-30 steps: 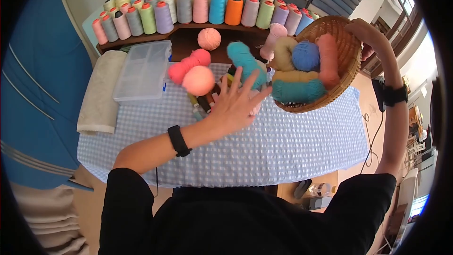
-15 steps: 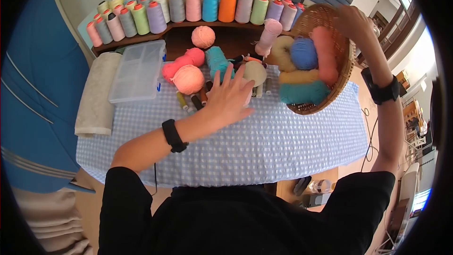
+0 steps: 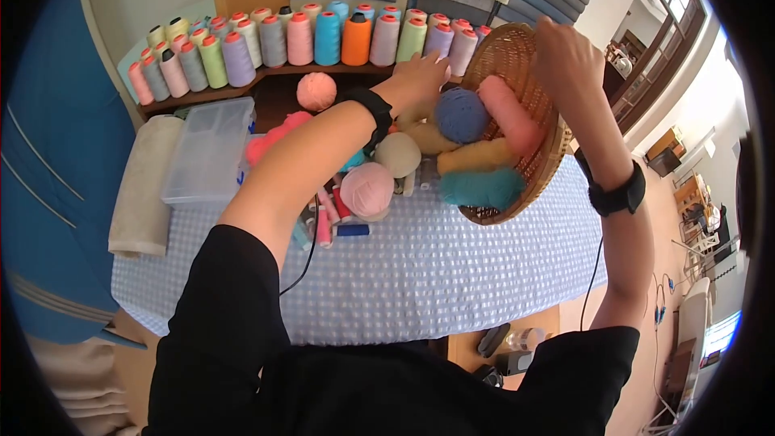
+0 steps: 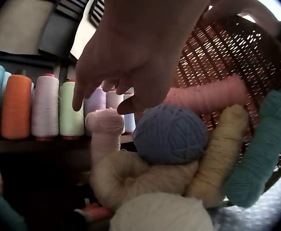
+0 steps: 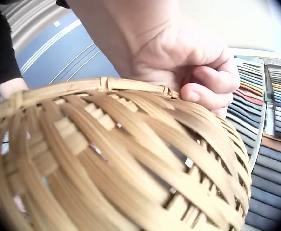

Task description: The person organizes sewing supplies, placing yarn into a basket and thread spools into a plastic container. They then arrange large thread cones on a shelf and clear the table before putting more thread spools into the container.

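Note:
My left hand reaches to the back of the table, fingers spread just above a pale pink yarn skein. The skein stands upright beside a beige skein. My right hand grips the rim of a woven basket, fingers curled over its edge. Tilted on its side, the basket opens toward the left hand. Inside it lie a blue yarn ball, a coral skein, a yellow skein and a teal skein.
A cream ball and a pale pink ball lie near small thread spools. Left of them are a peach ball, a clear plastic case and rolled fabric. Thread cones line the back shelf.
My left hand has moved from the spools and yarn mid-table, up and right to the pale pink skein. My right hand still holds the tilted basket.

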`<state>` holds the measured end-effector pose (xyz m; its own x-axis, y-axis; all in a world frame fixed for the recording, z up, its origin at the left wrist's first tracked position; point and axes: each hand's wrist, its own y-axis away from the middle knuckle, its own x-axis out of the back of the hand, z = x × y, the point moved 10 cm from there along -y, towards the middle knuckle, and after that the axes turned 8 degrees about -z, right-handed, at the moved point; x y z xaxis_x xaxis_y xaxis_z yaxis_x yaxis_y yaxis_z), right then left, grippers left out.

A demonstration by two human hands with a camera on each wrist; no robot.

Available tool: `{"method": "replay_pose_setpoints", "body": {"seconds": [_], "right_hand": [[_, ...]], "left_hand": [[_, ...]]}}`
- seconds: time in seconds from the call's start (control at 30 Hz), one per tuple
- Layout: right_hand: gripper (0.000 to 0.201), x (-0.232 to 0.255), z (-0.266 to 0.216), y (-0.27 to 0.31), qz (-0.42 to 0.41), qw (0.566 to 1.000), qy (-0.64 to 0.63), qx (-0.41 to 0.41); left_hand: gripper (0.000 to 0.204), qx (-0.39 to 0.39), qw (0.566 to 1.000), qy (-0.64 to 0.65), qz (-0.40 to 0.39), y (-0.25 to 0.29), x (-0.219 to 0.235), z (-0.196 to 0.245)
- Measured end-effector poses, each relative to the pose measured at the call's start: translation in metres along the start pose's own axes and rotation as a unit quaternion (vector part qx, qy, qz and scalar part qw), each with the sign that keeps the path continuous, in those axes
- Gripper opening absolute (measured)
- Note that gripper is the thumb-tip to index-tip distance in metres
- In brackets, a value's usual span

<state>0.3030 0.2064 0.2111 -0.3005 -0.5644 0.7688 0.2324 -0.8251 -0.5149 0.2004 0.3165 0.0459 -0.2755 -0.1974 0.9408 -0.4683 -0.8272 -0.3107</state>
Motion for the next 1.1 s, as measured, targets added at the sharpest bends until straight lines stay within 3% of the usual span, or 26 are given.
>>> {"method": "replay_pose_setpoints", "body": {"seconds": [0.07,0.17,0.23,0.4,0.47,0.6,0.67,0.77,0.83,0.87,1.0,1.03,1.1], "right_hand": [[0.012,0.006,0.001,0.007,0.017,1.000,0.008,-0.001],[0.012,0.020,0.006,0.013,0.070,0.997,0.013,0.003],[0.014,0.026,0.010,0.016,0.102,0.995,0.010,0.003],[0.015,0.016,0.023,0.025,0.156,0.987,0.030,-0.008],[0.015,0.007,0.032,0.032,0.164,0.986,0.020,-0.014],[0.014,0.000,0.043,0.060,0.203,0.979,-0.004,-0.032],[0.013,0.000,0.042,0.072,0.212,0.977,-0.002,-0.028],[0.013,0.003,0.040,0.084,0.198,0.979,0.003,-0.057],[0.015,-0.001,0.042,0.085,0.172,0.981,0.005,-0.088],[0.014,-0.001,0.040,0.084,0.181,0.980,0.004,-0.084],[0.013,0.001,0.034,0.085,0.175,0.981,0.016,-0.082],[0.013,0.002,0.036,0.086,0.176,0.981,0.014,-0.079],[0.014,0.012,0.044,0.092,0.239,0.971,0.001,-0.029]], "left_hand": [[0.039,0.004,1.000,-0.002,0.005,-0.011,-0.008,-0.002],[0.033,0.031,0.997,-0.050,-0.055,-0.012,-0.020,-0.005],[0.027,0.054,0.995,-0.085,0.016,-0.015,-0.012,-0.012],[0.022,-0.003,0.996,-0.076,0.048,0.001,-0.010,-0.011],[0.023,0.041,0.998,-0.026,-0.050,0.013,-0.030,-0.024],[0.027,0.058,0.998,0.021,-0.007,0.031,-0.023,-0.043],[0.029,0.079,0.991,-0.017,-0.108,0.037,-0.029,-0.044],[0.032,0.036,0.985,-0.029,-0.165,0.044,-0.015,0.025],[0.037,-0.105,0.968,0.061,-0.221,0.054,-0.036,0.100],[0.045,-0.201,0.953,0.077,-0.211,0.073,-0.024,0.148],[0.057,-0.227,0.948,0.090,-0.203,0.096,-0.071,0.218],[0.061,-0.251,0.944,0.078,-0.197,0.098,-0.088,0.224],[0.061,-0.223,0.946,0.045,-0.231,0.093,-0.125,0.219]]}}
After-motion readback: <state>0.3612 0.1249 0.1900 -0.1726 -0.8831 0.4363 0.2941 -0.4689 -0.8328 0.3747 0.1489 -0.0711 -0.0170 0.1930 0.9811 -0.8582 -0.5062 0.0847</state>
